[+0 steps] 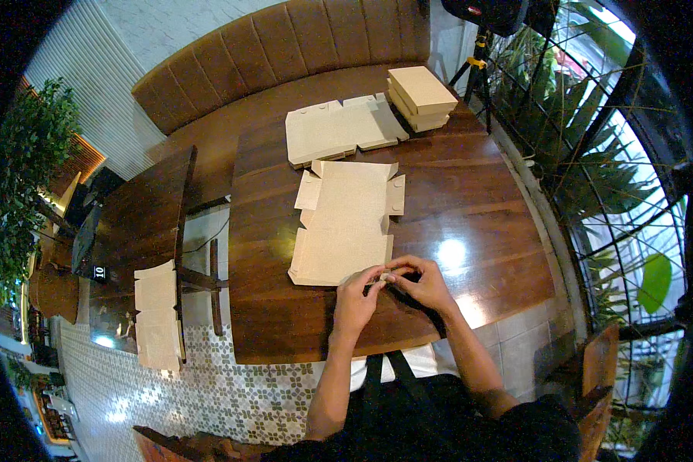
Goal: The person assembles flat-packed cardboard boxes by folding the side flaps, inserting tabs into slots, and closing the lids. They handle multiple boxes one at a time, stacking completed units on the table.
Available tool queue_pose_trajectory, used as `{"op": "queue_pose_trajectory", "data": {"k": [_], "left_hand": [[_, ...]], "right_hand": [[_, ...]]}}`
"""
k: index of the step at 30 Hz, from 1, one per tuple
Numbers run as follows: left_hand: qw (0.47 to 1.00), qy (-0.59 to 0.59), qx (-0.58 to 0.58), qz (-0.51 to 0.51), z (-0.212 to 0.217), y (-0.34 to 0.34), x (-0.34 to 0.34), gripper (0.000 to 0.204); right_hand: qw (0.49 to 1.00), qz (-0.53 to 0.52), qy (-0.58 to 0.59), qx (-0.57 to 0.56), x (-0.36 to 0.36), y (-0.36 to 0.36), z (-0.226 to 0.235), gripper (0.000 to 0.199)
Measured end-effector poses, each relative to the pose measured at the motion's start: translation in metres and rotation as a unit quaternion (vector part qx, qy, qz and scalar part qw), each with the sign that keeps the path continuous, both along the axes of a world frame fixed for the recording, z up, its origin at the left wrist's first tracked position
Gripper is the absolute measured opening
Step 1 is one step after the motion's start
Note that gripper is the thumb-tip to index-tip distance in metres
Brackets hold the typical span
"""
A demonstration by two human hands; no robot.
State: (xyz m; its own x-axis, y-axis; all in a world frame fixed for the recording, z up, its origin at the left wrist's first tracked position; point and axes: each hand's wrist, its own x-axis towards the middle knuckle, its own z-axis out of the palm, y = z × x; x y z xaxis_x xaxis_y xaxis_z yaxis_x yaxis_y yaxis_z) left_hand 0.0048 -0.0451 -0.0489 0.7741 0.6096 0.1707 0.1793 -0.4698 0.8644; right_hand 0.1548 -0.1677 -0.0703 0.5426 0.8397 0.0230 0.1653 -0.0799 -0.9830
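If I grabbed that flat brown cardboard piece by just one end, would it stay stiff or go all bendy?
The flat cardboard sheet would probably sag and fold, since it looks thin and has cut flaps. It is likely light, lying flush on the table. Both hands, left hand and right hand, pinch its near edge, which suggests it bends easily.

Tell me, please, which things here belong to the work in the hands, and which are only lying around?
In the work:
- flat cardboard box blank, near edge pinched by both hands
- left hand
- right hand
- stack of flat blanks and pile of folded boxes, same material, probably supply and output

Only lying around:
- blanks on the side table
- tripod
- potted plant
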Motion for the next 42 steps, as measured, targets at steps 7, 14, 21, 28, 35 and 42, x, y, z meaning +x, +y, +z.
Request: {"op": "queue_pose_trajectory", "data": {"k": [7, 14, 21, 28, 35, 42], "left_hand": [[0.999, -0.026, 0.02, 0.038, 0.008, -0.006, -0.003, 0.033], [0.998, -0.013, 0.029, 0.05, 0.011, -0.006, -0.007, 0.03], [0.999, 0.048, 0.025, 0.0, 0.014, 0.013, -0.048, 0.027], [0.998, 0.009, 0.028, -0.06, 0.007, 0.017, -0.065, 0.025], [0.993, -0.065, 0.079, -0.064, -0.009, 0.035, -0.032, 0.027], [0.99, -0.009, 0.13, -0.048, -0.006, 0.037, -0.04, 0.034]], "right_hand": [[0.999, 0.039, 0.037, -0.003, 0.002, -0.005, 0.004, 0.036], [0.99, 0.0, -0.143, -0.011, -0.004, 0.002, 0.003, 0.029], [0.915, 0.027, -0.402, 0.008, -0.032, -0.003, 0.03, 0.029], [0.916, 0.05, -0.397, 0.036, -0.051, -0.004, 0.034, 0.035], [0.9, -0.04, -0.433, 0.017, -0.03, 0.013, 0.017, 0.029], [0.92, 0.005, -0.388, 0.049, -0.026, 0.013, 0.008, 0.026]]}}
